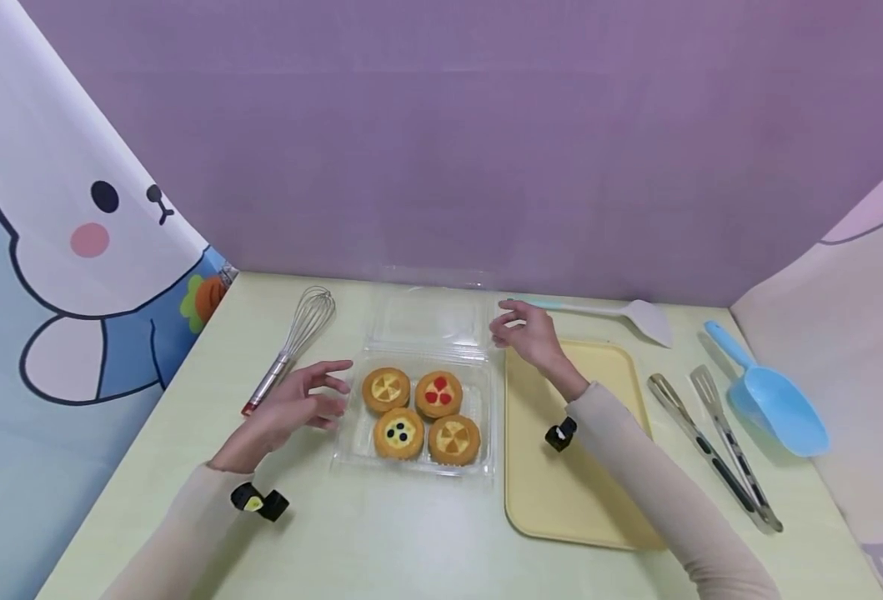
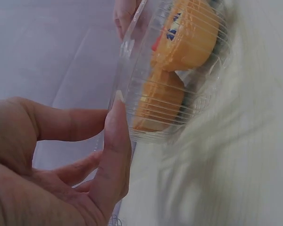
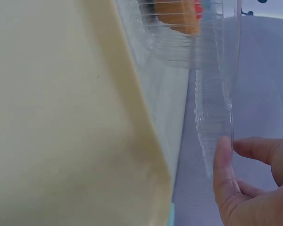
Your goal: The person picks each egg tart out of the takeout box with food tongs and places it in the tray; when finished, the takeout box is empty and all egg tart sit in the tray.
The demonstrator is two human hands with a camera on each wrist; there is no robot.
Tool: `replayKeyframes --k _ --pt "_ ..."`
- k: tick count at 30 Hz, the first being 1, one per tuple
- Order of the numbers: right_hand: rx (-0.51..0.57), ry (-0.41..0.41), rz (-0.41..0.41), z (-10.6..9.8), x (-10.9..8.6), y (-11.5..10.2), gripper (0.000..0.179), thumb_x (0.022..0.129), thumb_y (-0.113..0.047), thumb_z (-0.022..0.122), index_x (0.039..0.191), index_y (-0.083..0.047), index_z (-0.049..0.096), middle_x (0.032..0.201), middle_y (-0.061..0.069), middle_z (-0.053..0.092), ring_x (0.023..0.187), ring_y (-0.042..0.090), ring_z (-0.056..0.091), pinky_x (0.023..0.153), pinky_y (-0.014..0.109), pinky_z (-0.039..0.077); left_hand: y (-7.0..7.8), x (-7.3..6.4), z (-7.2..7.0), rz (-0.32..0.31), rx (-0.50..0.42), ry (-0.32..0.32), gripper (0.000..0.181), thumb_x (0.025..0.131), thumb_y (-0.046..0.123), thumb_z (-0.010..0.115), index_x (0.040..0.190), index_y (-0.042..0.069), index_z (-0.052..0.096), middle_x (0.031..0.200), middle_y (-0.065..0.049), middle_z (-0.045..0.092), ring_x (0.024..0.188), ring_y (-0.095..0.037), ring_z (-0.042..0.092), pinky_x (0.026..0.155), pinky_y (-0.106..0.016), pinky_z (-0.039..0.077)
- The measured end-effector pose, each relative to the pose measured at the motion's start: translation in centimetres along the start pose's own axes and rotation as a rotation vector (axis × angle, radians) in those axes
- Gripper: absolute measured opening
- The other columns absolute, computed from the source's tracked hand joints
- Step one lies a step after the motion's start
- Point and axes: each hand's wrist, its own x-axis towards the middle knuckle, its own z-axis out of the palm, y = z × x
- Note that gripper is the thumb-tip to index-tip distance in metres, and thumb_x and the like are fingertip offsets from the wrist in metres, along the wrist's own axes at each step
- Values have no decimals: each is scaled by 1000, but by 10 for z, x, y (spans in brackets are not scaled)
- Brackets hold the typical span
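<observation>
Four round tarts (image 1: 399,433) inside the base of a clear hinged container (image 1: 411,468), set on a pale table (image 1: 411,542): two topped with yellow wedges, one with red pieces, one with dark dots. Lid (image 1: 433,317) swung open on the far side, toward the purple wall (image 1: 441,167). At the lid's right edge, the right hand (image 1: 527,333) — thumb and finger close together, pinching the clear plastic between the tips. At the left rim of the base, the left hand (image 1: 298,400) — partly bent, with thumb and finger drawn near each other against the edge; impossible to tell whether gripping or merely touching. Just right of the container, a yellow tray (image 1: 576,517), partly under the right forearm. Behind the tray, a white spatula (image 1: 647,321). Farther right, metal tongs (image 1: 720,468), spread apart, with a blue scoop (image 1: 779,408) just beside. Near the left hand, a wire whisk (image 1: 306,325), slanting toward the wall.
</observation>
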Motion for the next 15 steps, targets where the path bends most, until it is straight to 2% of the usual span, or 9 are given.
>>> replayKeyframes --k 4,8,15 --pt "96 -20 61 0 2 9 56 98 -1 66 150 9 47 128 34 66 75 4 72 83 28 65 -1 0 1 -1 -3 0 73 93 -4 62 161 5 36 125 -21 57 87 -22 68 69 -29 64" --pt "192 -40 109 0 1 14 56 98 2 65 150 11 46 133 35 62 77 3 71 81 22 64 -2 1 0 0 -8 -1 73 93 -4 62 160 6 36 123 -20 58 85 -21 68 69 -30 64" --pt "238 -74 139 -3 0 15 54 101 0 60 152 8 44 138 35 59 87 7 74 87 24 63 -3 1 0 1 -19 5 74 92 -5 62 160 7 36 123 -20 58 85 -21 69 69 -31 65"
